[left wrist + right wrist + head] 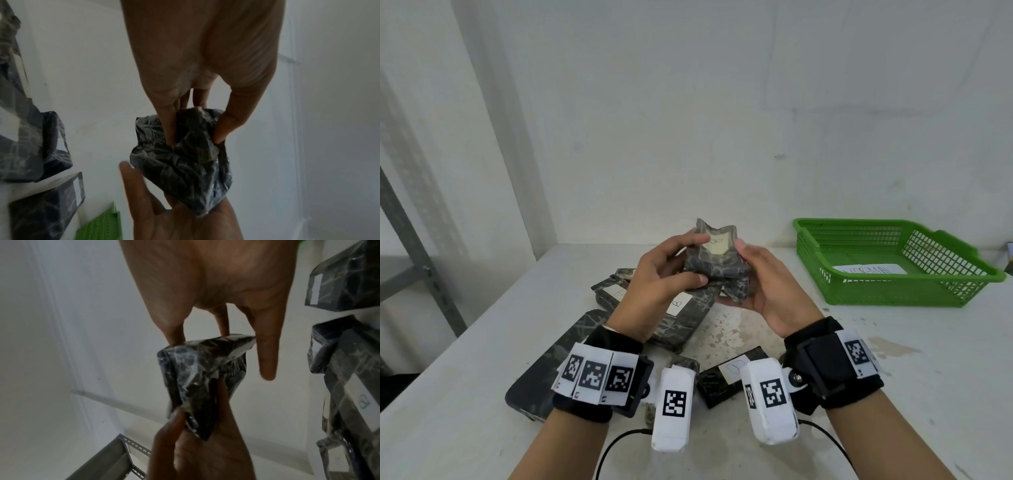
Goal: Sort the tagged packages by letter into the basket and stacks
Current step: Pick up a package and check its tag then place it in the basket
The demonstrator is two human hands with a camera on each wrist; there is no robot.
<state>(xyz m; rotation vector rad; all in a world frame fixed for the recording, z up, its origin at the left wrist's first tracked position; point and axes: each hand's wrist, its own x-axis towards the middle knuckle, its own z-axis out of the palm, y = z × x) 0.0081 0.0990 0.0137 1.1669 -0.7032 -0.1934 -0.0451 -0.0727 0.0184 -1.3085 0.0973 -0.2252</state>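
Both hands hold one small crumpled black package (pixel 717 262) up above the table, its pale tag (pixel 717 244) facing me. My left hand (pixel 671 270) grips its left side with thumb and fingers. My right hand (pixel 760 277) cups and pinches its right side. The left wrist view shows the package (pixel 185 159) pinched by fingers (pixel 223 128); the right wrist view shows the package (pixel 201 374) too. Below lie a package tagged B (pixel 681 315), one tagged A (pixel 613 291), a large flat black one (pixel 551 363) and a small tagged one (pixel 729 377).
A green plastic basket (pixel 893 291) stands at the right back of the white table (pixel 893 394), with a paper label inside. A grey metal shelf frame (pixel 421 263) is at the left. The wall runs behind the table.
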